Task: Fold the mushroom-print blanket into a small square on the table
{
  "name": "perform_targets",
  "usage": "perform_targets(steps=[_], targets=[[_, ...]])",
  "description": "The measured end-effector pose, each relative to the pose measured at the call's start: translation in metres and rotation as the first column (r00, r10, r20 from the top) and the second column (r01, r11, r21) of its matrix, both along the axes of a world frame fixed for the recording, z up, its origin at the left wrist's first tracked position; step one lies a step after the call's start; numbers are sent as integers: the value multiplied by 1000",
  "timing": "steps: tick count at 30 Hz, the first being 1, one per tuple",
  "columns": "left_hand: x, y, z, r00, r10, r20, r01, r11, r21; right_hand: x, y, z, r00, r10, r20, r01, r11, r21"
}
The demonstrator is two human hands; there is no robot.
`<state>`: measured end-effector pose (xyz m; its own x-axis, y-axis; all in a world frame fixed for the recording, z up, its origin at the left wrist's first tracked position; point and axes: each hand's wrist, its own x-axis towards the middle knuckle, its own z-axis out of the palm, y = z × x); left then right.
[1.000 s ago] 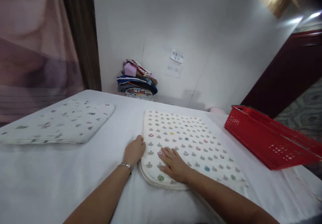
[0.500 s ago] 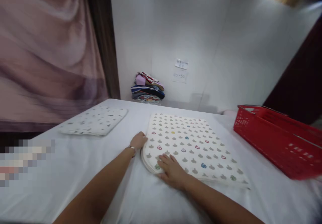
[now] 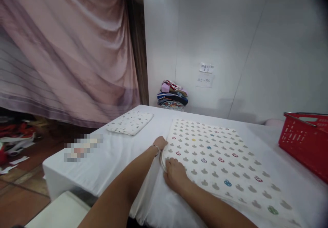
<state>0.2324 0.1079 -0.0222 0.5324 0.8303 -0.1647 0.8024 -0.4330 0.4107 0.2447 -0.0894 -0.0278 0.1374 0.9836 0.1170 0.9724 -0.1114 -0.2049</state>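
1. One white-covered table (image 3: 135,147) spans the lower frame.
2. Mushroom-print cloth (image 3: 215,149): centre to lower right, lying flat, its left edge visibly layered. Judged light, soft, limp and non-fragile; layers may slip apart. Best hold: all layers together at the rounded left corner, fingers beneath, thumb above.
3. Small-print folded cloth (image 3: 132,123): left of centre, well apart.
4. Right hand (image 3: 176,176): at that corner, fingers close together and bent; pinch cannot be confirmed.
5. Left hand (image 3: 160,142): at the left edge, fingers curled; grip unclear.
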Motion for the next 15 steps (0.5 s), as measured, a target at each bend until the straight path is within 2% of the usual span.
perform_targets(steps=[6, 11, 15], targets=[[3, 3, 8, 999, 4, -53, -8, 997, -75, -9, 31, 4, 997, -71, -11, 71, 996, -56], [1, 4, 13, 997, -64, -51, 58, 992, -108, -7, 47, 10, 1000, -2, -2, 2, 995, -96], [5, 14, 11, 993, -110, -35, 105, 986, -130, -2, 64, 13, 994, -85, -64, 77, 989, -124]])
